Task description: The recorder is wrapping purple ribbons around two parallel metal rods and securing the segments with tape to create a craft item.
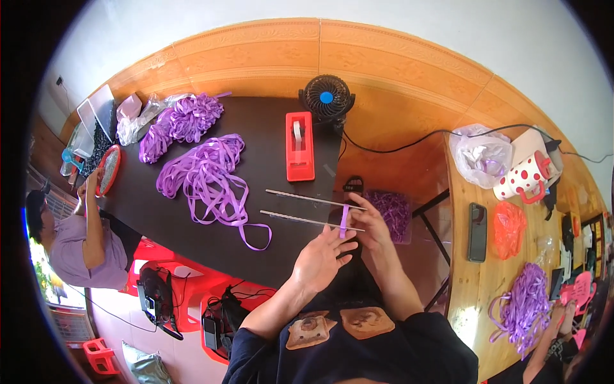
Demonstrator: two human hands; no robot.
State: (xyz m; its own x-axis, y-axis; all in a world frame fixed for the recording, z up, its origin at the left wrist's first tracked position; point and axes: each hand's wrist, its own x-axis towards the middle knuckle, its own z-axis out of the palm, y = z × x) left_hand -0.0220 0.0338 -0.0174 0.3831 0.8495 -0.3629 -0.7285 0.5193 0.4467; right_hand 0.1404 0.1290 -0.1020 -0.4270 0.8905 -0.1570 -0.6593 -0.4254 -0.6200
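Two thin, pale rods reach side by side over the edge of the dark table. A short band of purple ribbon spans both rods near their right ends. My right hand is at those ends, its fingers bent around the ribbon and the upper rod; the exact grip is partly hidden. My left hand sits just below the lower rod, fingers apart, with its fingertips by the ribbon's lower end. Whether they touch it I cannot tell. A large loose heap of purple ribbon lies left of the rods on the table.
A red tape dispenser and a small black fan stand at the far side. Below the table is a bin of purple ribbon. The wooden table at right holds a phone. Co-workers sit at both sides.
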